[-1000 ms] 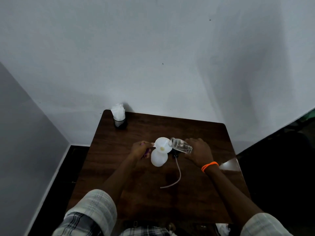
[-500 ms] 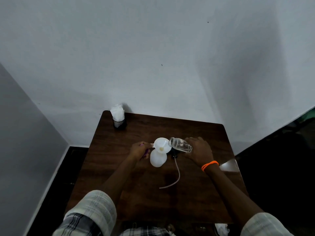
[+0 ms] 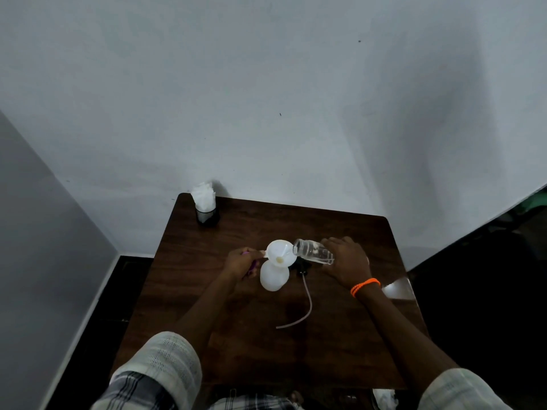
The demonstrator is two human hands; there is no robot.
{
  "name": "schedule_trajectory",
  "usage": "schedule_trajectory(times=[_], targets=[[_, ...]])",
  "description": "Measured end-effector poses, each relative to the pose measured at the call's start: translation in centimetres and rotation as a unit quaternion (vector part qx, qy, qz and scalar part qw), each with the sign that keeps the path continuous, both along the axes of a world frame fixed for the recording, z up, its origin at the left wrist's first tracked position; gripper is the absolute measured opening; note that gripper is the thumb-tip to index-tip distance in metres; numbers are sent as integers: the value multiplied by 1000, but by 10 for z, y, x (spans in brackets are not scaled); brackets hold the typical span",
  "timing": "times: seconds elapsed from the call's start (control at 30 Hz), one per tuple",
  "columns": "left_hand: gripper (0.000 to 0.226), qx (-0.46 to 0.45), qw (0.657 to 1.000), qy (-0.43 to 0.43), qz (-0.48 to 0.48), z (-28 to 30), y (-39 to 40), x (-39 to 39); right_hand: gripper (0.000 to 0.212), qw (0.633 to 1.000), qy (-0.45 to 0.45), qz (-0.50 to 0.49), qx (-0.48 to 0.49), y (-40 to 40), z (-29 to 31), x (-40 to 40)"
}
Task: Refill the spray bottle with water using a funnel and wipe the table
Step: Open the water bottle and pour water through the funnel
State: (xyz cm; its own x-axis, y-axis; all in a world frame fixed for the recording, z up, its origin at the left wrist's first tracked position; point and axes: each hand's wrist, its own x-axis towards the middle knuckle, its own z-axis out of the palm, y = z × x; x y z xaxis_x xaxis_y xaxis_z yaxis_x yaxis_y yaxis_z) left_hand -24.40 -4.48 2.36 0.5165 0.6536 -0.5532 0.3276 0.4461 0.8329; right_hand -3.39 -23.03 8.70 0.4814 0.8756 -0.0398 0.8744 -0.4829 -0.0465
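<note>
A white spray bottle (image 3: 273, 278) stands uncapped in the middle of the dark wooden table (image 3: 266, 344). A white funnel (image 3: 279, 253) sits in its neck. My left hand (image 3: 241, 261) pinches the funnel's small handle from the left. My right hand (image 3: 346, 263) grips a clear water bottle (image 3: 313, 251), tilted almost flat with its open mouth over the funnel's right rim. The black spray head (image 3: 300, 266) lies just right of the spray bottle, and its thin tube (image 3: 306, 306) curls toward me.
A black holder stuffed with white napkins (image 3: 204, 207) stands at the table's far left corner, near the wall. A white crumpled thing (image 3: 384, 398) shows at the near right edge. The dark floor drops away on both sides.
The view shifted slightly; both hands, the funnel and the tilted water bottle hold the same pose over the spray bottle.
</note>
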Motion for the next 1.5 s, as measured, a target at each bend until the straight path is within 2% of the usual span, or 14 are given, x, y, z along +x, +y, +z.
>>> schedule_trajectory(times=[0.13,0.37,0.7,0.93,1.1,1.5], targets=[[19,-8,1000,-2,5,-2,1,0,70,1000,3,3,-6,1,7,-2],[33,-8,1000,6,-1,-1,0,2,68,1000,-4,5,-15,0,11,-1],[29,-7,1000,8,-8,1,-1,1,74,1000,-4,19,-13,3,20,1],[25,-16,1000,6,-6,3,-2,0,68,1000,-11,22,-19,3,21,2],[19,-21,1000,7,-3,1,-3,-1,72,1000,-16,18,-12,3,22,3],[18,-22,1000,-3,-5,-6,1,0,69,999,-26,19,-6,4,20,5]])
